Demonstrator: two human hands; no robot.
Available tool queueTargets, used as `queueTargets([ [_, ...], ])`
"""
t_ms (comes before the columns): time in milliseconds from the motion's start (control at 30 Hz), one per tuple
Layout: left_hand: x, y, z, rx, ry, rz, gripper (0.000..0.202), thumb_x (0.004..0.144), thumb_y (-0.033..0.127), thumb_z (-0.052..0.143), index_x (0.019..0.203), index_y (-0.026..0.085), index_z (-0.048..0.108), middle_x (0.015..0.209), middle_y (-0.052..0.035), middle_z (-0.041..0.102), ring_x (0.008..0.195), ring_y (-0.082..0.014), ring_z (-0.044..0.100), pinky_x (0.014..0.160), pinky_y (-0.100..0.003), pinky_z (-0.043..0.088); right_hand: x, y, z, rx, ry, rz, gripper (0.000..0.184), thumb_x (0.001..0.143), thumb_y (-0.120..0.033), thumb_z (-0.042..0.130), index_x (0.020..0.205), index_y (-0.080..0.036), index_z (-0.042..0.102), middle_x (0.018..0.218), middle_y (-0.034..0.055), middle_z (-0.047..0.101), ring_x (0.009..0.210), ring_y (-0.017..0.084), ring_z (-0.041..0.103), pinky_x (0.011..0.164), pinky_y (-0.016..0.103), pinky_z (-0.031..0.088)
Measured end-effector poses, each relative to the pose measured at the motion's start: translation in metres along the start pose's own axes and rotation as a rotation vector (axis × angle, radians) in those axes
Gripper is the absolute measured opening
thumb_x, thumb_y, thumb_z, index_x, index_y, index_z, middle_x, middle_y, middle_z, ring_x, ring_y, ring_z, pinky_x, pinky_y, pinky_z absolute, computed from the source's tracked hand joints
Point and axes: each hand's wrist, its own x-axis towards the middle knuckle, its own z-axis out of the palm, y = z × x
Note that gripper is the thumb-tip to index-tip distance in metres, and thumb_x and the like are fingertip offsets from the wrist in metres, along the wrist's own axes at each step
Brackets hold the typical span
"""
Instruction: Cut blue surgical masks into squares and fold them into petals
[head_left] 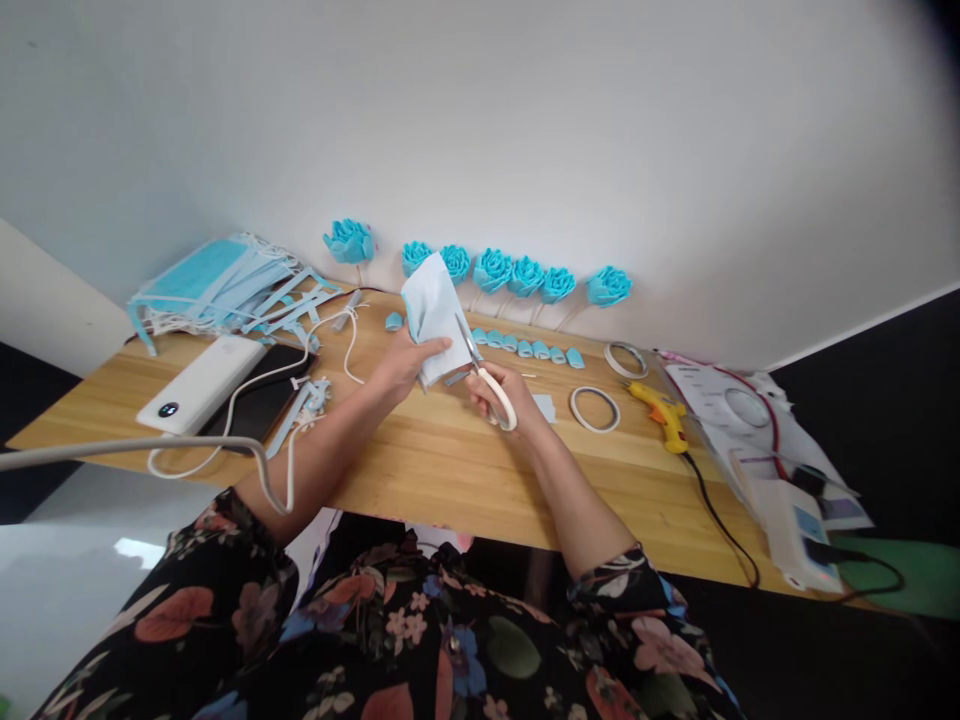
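My left hand (409,362) is closed on a folded piece of face-mask fabric (436,305), white outside with blue showing at its left edge. In my right hand (501,393) is a pair of scissors (496,388) with cream handles. Its blades lie against the fabric's right edge; whether they are parted is hard to see. Behind the fabric, a row of small blue folded petals (525,348) lies on the wooden table (450,470). A small pale blue scrap (544,407) rests beside my right wrist.
Several blue fabric flowers (493,270) lean against the wall. Face masks (217,290) and cut strips are piled at left, near a white power bank (201,385) and cable. Two tape rolls (595,410), a yellow glue gun (664,415) and a power strip (799,540) occupy the right.
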Motion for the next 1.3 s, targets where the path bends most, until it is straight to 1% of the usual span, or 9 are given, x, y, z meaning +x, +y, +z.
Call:
queueTargets([
  [233, 0.002, -0.001, -0.001, 0.007, 0.016, -0.012, 0.055, 0.052, 0.024, 0.09, 0.1, 0.013, 0.067, 0.097, -0.0094, 0.074, 0.084, -0.0233, 0.069, 0.075, -0.034, 0.056, 0.003, 0.003, -0.001, 0.046, 0.012, 0.038, 0.053, 0.062, -0.061, 0.081, 0.085, -0.017, 0.065, 0.053, -0.006, 0.055, 0.039, 0.005, 0.042, 0.037, 0.019, 0.031],
  [333, 0.003, 0.002, -0.002, -0.036, 0.033, 0.01, 0.058, 0.054, 0.032, 0.09, 0.103, 0.013, 0.067, 0.101, -0.0105, 0.074, 0.089, -0.0245, 0.07, 0.079, -0.034, 0.056, 0.004, 0.004, 0.0, 0.04, 0.029, 0.045, 0.057, 0.061, -0.061, 0.081, 0.093, -0.016, 0.068, 0.052, -0.0062, 0.055, 0.038, 0.006, 0.042, 0.037, 0.019, 0.031],
  [433, 0.005, 0.008, -0.005, -0.058, 0.016, 0.027, 0.06, 0.055, 0.038, 0.091, 0.104, 0.013, 0.066, 0.101, -0.0105, 0.075, 0.092, -0.0259, 0.07, 0.081, -0.035, 0.057, 0.003, 0.002, 0.001, 0.029, 0.04, 0.046, 0.06, 0.062, -0.061, 0.08, 0.099, -0.015, 0.068, 0.052, -0.0065, 0.054, 0.038, 0.006, 0.041, 0.038, 0.019, 0.03],
  [533, 0.006, 0.012, -0.008, -0.022, 0.001, 0.025, 0.062, 0.051, 0.035, 0.093, 0.102, 0.013, 0.066, 0.099, -0.0094, 0.075, 0.092, -0.0263, 0.07, 0.083, -0.036, 0.057, 0.002, 0.002, 0.001, 0.006, 0.021, 0.041, 0.057, 0.064, -0.062, 0.079, 0.095, -0.016, 0.067, 0.054, -0.0059, 0.055, 0.039, 0.006, 0.042, 0.039, 0.02, 0.031],
  [633, 0.007, 0.012, -0.01, 0.01, 0.037, 0.033, 0.064, 0.047, 0.031, 0.094, 0.102, 0.014, 0.066, 0.101, -0.0088, 0.075, 0.095, -0.0273, 0.07, 0.087, -0.039, 0.057, 0.004, 0.006, -0.001, -0.011, -0.02, 0.023, 0.052, 0.068, -0.065, 0.076, 0.082, -0.017, 0.062, 0.057, -0.0046, 0.055, 0.042, 0.006, 0.045, 0.04, 0.02, 0.033],
  [700, 0.008, 0.012, -0.01, 0.018, 0.059, 0.038, 0.067, 0.046, 0.03, 0.093, 0.104, 0.014, 0.065, 0.103, -0.009, 0.074, 0.097, -0.0285, 0.07, 0.088, -0.04, 0.057, 0.005, 0.01, -0.002, -0.02, -0.047, -0.007, 0.052, 0.071, -0.067, 0.074, 0.079, -0.018, 0.058, 0.06, -0.0039, 0.056, 0.044, 0.006, 0.046, 0.041, 0.02, 0.034],
  [867, 0.007, 0.013, -0.01, 0.057, 0.038, 0.053, 0.067, 0.047, 0.031, 0.092, 0.105, 0.013, 0.064, 0.106, -0.0107, 0.073, 0.102, -0.0307, 0.068, 0.091, -0.043, 0.056, 0.009, 0.018, -0.005, -0.038, -0.086, -0.066, 0.048, 0.078, -0.064, 0.071, 0.084, -0.018, 0.058, 0.068, -0.0019, 0.06, 0.049, 0.007, 0.049, 0.043, 0.02, 0.036],
  [1100, 0.006, 0.014, -0.009, 0.118, 0.017, 0.052, 0.064, 0.046, 0.031, 0.091, 0.101, 0.013, 0.063, 0.1, -0.0097, 0.073, 0.095, -0.0294, 0.069, 0.085, -0.042, 0.057, 0.01, 0.021, -0.007, -0.025, -0.12, -0.082, 0.047, 0.08, -0.063, 0.071, 0.083, -0.018, 0.058, 0.074, 0.0012, 0.064, 0.054, 0.009, 0.052, 0.045, 0.02, 0.038],
  [1300, 0.005, 0.011, -0.009, 0.207, 0.006, 0.098, 0.067, 0.05, 0.032, 0.089, 0.107, 0.014, 0.061, 0.106, -0.0114, 0.071, 0.1, -0.0312, 0.068, 0.086, -0.043, 0.057, 0.008, 0.018, -0.007, -0.014, -0.126, -0.08, 0.049, 0.08, -0.065, 0.07, 0.083, -0.018, 0.057, 0.074, 0.0012, 0.064, 0.055, 0.009, 0.052, 0.046, 0.021, 0.038],
])
